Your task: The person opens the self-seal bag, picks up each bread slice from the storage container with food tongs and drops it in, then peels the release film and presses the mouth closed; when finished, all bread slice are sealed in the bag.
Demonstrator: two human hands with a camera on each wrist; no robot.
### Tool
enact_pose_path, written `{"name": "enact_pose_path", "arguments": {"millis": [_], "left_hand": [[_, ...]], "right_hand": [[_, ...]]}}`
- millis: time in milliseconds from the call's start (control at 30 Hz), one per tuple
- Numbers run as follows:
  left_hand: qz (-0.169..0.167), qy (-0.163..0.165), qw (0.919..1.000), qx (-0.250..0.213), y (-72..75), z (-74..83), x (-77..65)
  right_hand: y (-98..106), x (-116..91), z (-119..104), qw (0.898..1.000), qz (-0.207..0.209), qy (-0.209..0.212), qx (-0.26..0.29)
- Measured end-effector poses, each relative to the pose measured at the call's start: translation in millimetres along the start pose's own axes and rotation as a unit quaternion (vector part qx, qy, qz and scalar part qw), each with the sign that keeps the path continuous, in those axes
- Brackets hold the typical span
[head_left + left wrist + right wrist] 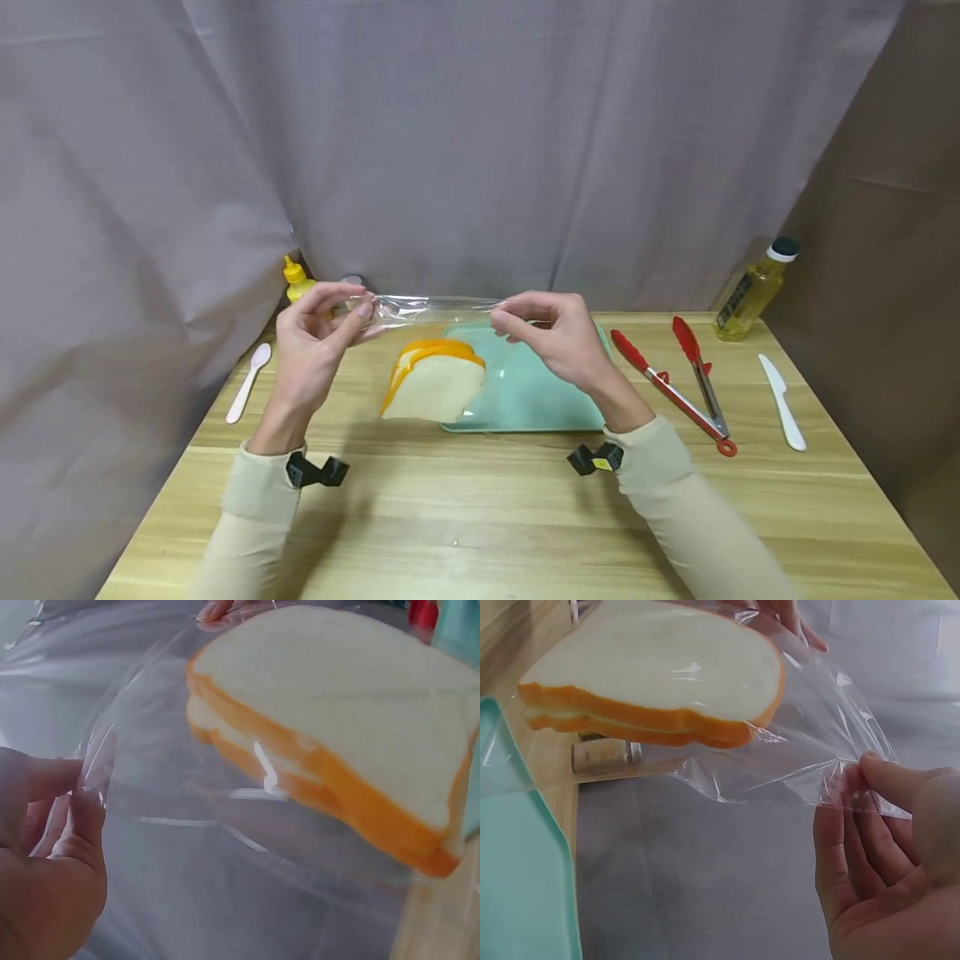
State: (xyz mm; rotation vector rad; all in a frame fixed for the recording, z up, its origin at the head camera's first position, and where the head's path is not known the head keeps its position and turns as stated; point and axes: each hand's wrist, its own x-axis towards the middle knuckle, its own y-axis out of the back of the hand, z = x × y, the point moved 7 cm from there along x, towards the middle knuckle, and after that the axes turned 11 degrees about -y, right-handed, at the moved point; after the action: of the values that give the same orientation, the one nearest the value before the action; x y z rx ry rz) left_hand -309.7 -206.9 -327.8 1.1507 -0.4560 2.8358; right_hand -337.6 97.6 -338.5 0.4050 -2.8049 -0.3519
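Note:
Between the two hands hangs a clear plastic bag (431,310) with a bread sandwich (442,387) inside it. Its slices are white with orange-brown crusts. At the upper left of the bag, the left hand (311,350) pinches the film between thumb and fingers. My right hand (566,346) pinches the opposite upper end, and its thumb presses the film against the fingers in the right wrist view. The sandwich (322,712) lies tilted in the bag in the left wrist view. A mint-green tray (540,400) lies on the table, behind and right of the bag.
Red-tipped tongs (678,404) lie right of the tray, with a white knife (783,404) farther right. An oil bottle (750,296) stands at the back right. On the left are a white spoon (250,383) and a yellow squeeze bottle (296,279). A small jar (600,756) stands behind the bag.

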Motion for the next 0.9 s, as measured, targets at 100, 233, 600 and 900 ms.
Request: {"name": "enact_pose_path", "arguments": {"millis": [100,233,600,900], "left_hand": [[0.006,0.009,0.9999,0.005,12.8,1.9,-4.1],[0.026,0.016,0.9994,0.017,29.0,6.9,-7.7],[0.057,0.043,0.9951,0.069,73.2,24.9,-11.3],[0.054,0.134,0.9773,0.156,118.9,-33.3,8.2]], "right_hand": [[-10.5,6.3,5.0,1.000,-0.010,-0.016,0.007],[-27.2,13.7,10.2,0.999,-0.030,-0.021,0.016],[-79.4,30.6,18.5,0.990,-0.089,-0.064,0.084],[-108.7,62.6,60.1,0.980,-0.073,-0.149,0.113]]}}
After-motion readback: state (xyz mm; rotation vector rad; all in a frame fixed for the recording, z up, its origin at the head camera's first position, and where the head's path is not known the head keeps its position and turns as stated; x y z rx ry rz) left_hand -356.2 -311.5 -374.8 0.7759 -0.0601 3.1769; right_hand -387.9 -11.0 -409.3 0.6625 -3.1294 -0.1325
